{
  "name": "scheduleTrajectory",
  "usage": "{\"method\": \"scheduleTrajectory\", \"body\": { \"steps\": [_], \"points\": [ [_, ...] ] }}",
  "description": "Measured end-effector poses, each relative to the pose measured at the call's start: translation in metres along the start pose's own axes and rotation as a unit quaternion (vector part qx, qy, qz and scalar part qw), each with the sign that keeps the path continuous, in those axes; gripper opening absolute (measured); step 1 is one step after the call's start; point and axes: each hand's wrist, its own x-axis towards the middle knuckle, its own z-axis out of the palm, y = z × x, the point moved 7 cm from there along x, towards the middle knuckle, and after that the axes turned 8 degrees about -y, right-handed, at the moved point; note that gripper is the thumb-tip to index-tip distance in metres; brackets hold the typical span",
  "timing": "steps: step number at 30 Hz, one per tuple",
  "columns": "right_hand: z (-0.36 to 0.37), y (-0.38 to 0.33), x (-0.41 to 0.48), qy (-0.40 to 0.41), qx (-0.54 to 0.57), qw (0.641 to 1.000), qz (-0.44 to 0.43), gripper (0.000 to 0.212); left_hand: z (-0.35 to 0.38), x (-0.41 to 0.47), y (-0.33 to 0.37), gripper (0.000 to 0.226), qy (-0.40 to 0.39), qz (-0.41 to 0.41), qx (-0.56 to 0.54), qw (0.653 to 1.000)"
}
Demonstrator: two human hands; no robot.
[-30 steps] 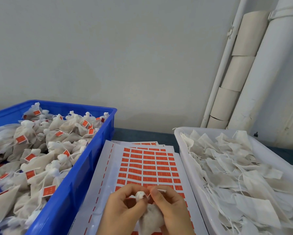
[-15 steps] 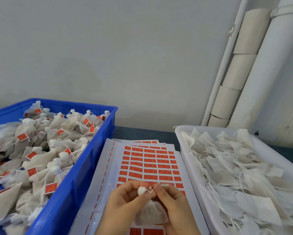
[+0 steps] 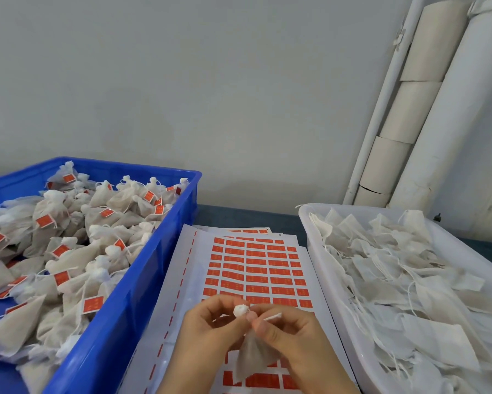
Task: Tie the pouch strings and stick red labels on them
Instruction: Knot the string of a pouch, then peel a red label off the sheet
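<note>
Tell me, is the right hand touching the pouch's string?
Touching. The head view shows the right hand pinching the white string between thumb and forefinger, its free end sticking out beyond them.

Soft, even, moderately bright light leaves no hard shadows or glare, the grey wall (image 3: pixel 182 81) darkening slightly toward the upper left corner, while the wide lens bows the white pipes (image 3: pixel 449 123) at the right edge and the print on the red labels (image 3: pixel 256 263) at centre stays too blurred to read.
</note>
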Motion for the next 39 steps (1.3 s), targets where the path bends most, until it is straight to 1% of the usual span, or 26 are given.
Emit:
{"method": "scheduleTrajectory", "body": {
  "steps": [2, 4, 5, 7, 8, 9, 11, 14, 17, 20, 21, 22, 24, 27, 29, 31, 32, 34, 35, 36, 37, 38, 39],
  "points": [
    [0.0, 0.003, 0.0, -0.01, 0.0, 1.0, 0.02, 0.034, -0.002, 0.0, -0.002, 0.007, 0.008, -0.008, 0.007, 1.0],
    [0.0, 0.005, 0.0, -0.012, 0.001, 1.0, 0.029, 0.032, -0.002, 0.001, -0.003, 0.006, -0.003, -0.013, 0.007, 1.0],
    [0.0, 0.005, -0.001, -0.01, 0.003, 0.999, 0.03, 0.028, -0.001, 0.001, -0.003, 0.009, -0.014, -0.018, 0.003, 1.0],
    [-0.001, 0.005, -0.001, 0.0, 0.012, 0.999, 0.03, 0.02, 0.001, 0.001, -0.005, 0.022, -0.035, -0.031, -0.013, 0.999],
    [-0.001, 0.005, -0.001, 0.004, 0.023, 0.999, 0.031, 0.019, 0.003, 0.001, -0.006, 0.026, -0.046, -0.042, -0.021, 0.998],
    [-0.001, 0.006, -0.001, 0.008, 0.039, 0.999, 0.035, 0.02, 0.006, 0.0, -0.007, 0.026, -0.061, -0.05, -0.03, 0.996],
    [-0.001, 0.009, -0.002, 0.015, 0.084, 0.995, 0.048, 0.025, 0.011, -0.002, -0.006, 0.018, -0.094, -0.058, -0.056, 0.992],
    [0.0, 0.016, -0.001, 0.01, 0.14, 0.988, 0.066, 0.033, 0.014, -0.002, -0.004, 0.014, -0.124, -0.049, -0.074, 0.988],
    [0.001, 0.019, 0.0, 0.008, 0.18, 0.981, 0.07, 0.031, 0.012, -0.001, -0.002, 0.015, -0.131, -0.03, -0.071, 0.988],
    [0.003, 0.019, 0.0, 0.009, 0.195, 0.978, 0.071, 0.025, 0.01, -0.001, 0.001, 0.017, -0.126, -0.002, -0.05, 0.991],
    [0.003, 0.02, 0.0, 0.012, 0.203, 0.977, 0.07, 0.023, 0.009, 0.0, 0.001, 0.014, -0.121, 0.002, -0.036, 0.992],
    [0.002, 0.02, 0.0, 0.014, 0.21, 0.975, 0.069, 0.021, 0.008, 0.0, 0.001, 0.01, -0.114, 0.002, -0.021, 0.993],
    [0.001, 0.02, 0.0, 0.005, 0.203, 0.977, 0.064, 0.018, 0.006, 0.001, -0.001, 0.016, -0.109, -0.008, 0.0, 0.994],
    [0.001, 0.016, -0.001, 0.001, 0.191, 0.98, 0.046, 0.016, 0.007, -0.001, -0.001, 0.02, -0.129, -0.018, -0.014, 0.991],
    [-0.002, 0.012, -0.002, 0.026, 0.141, 0.989, 0.03, 0.02, 0.006, 0.0, -0.001, 0.018, -0.114, -0.013, -0.01, 0.993],
    [-0.005, 0.004, -0.004, 0.05, 0.044, 0.998, -0.009, 0.025, 0.003, 0.001, -0.002, 0.013, -0.07, -0.008, 0.013, 0.997],
    [-0.003, -0.003, -0.006, 0.048, -0.015, 0.998, -0.043, 0.022, 0.001, 0.001, -0.003, 0.01, -0.042, -0.009, 0.03, 0.999],
    [0.005, -0.019, -0.011, 0.045, -0.158, 0.979, -0.121, 0.006, -0.003, 0.001, -0.004, 0.007, -0.005, -0.012, 0.05, 0.999],
    [0.009, -0.023, -0.014, 0.045, -0.228, 0.96, -0.158, 0.007, -0.003, 0.001, -0.005, 0.007, -0.002, -0.016, 0.056, 0.998],
    [0.014, -0.025, -0.016, 0.04, -0.286, 0.938, -0.189, 0.013, -0.004, 0.001, -0.007, 0.009, -0.002, -0.024, 0.064, 0.998],
    [0.02, -0.024, -0.016, 0.031, -0.331, 0.921, -0.204, 0.016, -0.005, 0.001, -0.009, 0.013, 0.0, -0.034, 0.07, 0.997],
    [0.024, -0.022, -0.015, 0.025, -0.362, 0.91, -0.201, 0.015, -0.006, 0.002, -0.011, 0.015, 0.003, -0.045, 0.071, 0.996],
    [0.027, -0.02, -0.015, 0.025, -0.374, 0.908, -0.187, 0.013, -0.008, 0.003, -0.013, 0.016, 0.005, -0.057, 0.067, 0.996]
  ]
}}
